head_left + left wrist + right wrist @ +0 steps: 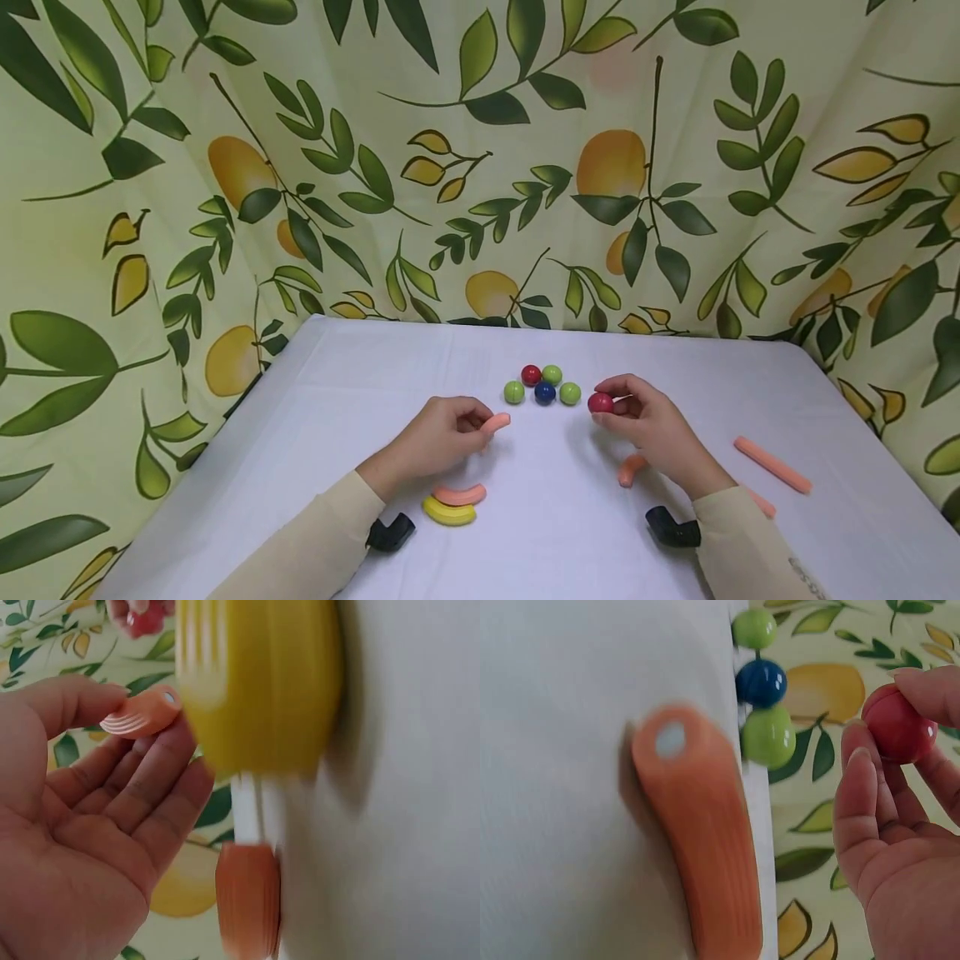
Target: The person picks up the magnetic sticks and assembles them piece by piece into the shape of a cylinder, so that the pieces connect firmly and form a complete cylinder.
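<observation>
I've got one short salmon-pink piece [497, 422], ridged, slightly curved, pinched in left hand [444, 437]; glossy red ball [600, 403] held in right hand [651, 425], well apart.

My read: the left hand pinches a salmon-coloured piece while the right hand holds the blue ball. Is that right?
Not quite: the right hand holds a red ball, not the blue one, as the right wrist view shows. The left hand does pinch a salmon-coloured piece.
</observation>
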A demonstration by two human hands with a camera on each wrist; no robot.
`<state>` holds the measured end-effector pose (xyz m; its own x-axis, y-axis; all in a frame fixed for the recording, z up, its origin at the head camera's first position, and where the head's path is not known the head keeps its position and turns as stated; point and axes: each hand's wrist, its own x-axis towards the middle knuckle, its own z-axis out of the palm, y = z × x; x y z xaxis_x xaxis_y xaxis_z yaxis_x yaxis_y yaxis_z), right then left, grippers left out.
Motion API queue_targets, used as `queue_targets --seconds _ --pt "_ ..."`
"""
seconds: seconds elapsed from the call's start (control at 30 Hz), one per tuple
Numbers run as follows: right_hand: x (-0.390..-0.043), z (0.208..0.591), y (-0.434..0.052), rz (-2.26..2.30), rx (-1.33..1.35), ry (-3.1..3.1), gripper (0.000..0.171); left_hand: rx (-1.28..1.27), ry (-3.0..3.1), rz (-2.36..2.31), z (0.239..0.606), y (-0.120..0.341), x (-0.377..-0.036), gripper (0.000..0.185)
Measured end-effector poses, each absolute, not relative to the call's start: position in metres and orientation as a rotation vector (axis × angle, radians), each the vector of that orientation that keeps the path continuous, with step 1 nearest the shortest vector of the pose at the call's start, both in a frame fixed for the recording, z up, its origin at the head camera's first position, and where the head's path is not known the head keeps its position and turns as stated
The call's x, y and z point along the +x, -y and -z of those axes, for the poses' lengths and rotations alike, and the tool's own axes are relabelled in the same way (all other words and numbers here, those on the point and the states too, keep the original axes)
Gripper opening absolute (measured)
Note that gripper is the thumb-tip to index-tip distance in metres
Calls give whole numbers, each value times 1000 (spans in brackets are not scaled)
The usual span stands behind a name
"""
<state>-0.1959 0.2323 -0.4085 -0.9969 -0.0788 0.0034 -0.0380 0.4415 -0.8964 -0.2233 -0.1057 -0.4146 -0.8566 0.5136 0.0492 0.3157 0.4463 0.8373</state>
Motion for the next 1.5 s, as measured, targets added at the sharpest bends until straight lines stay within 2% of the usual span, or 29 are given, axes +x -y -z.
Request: queue_targets --seconds 0.13,0.67,1.23,1.5 --pt "-192 407 -220 1683 -164 -2571 47 677 -2380 -1461 413 100 -218 22" --pt "-180 418 -183 1707 -506 -2469 36 648 -2298 -1451 418 86 -206 14" --pt "-179 426 -181 1660 -508 -2460 34 666 -2290 -1434 423 83 -204 10" --pt "-179 429 -183 1625 -482 -2494 34 582 -2341 -1482 420 91 -212 21"
